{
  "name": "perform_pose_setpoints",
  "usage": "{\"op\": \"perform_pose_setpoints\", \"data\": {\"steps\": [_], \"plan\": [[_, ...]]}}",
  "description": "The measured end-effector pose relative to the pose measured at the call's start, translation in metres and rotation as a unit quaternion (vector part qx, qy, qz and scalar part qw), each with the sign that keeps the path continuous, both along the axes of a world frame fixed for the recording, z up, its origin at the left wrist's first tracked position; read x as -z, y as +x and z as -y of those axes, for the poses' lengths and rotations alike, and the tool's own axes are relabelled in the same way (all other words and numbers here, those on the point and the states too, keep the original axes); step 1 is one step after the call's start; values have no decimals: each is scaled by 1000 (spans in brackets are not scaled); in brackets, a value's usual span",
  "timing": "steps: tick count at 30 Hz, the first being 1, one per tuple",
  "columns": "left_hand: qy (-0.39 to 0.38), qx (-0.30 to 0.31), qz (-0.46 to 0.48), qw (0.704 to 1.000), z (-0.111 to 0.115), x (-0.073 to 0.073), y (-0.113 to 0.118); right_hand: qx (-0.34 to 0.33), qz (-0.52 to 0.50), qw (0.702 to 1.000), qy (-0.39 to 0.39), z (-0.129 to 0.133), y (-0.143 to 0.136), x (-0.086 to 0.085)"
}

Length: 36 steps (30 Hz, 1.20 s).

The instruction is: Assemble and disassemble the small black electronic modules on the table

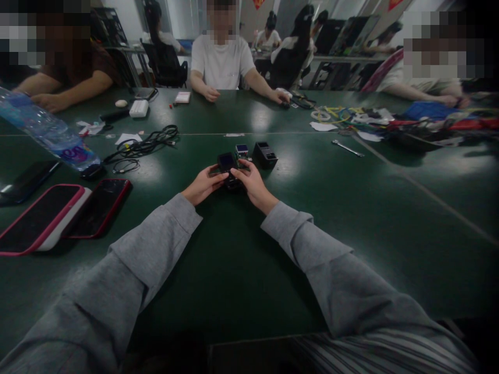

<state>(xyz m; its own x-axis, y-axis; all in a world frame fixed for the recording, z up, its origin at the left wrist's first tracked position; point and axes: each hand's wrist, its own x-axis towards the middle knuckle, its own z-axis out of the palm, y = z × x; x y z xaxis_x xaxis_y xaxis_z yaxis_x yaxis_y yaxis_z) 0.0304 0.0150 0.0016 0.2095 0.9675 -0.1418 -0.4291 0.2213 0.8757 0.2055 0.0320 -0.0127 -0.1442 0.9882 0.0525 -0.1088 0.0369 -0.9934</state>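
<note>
Both hands hold a small black device with a dark screen (226, 160) over the green table. My left hand (202, 185) grips its left side, with the thumb on the lower front. On the right side, my right hand (256, 187) is closed around it, thumb laid across the front below the screen. The fingers hide parts of its edges, and its exact kind is unclear. Just behind it sits a small module with a lit screen (241, 149). To the right of that stands a black box-shaped device (265, 155), close to my right fingertips but apart from them.
Phones (103, 208), a tilted plastic bottle (52, 132) and coiled black cables (152, 141) occupy the left. A wrench (348, 148) lies to the right, before a heap of cables (413, 127). People sit across the green table (241, 270).
</note>
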Motion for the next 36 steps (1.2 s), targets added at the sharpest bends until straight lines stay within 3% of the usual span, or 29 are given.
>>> {"op": "perform_pose_setpoints", "data": {"steps": [6, 18, 30, 36], "plan": [[16, -17, -36, 999, 4, -2, 4, 0, 19, 1000, 19, -4, 1, 4], [27, -47, 19, 998, -3, 5, -3, -48, 47, 997, 31, -2, 1, 2], [31, -32, 46, 998, -1, 3, -3, -51, -53, 997, -14, 3, 2, -7], [-4, -23, 76, 997, -6, 3, -5, -41, -61, 997, -16, 8, -2, -10]]}}
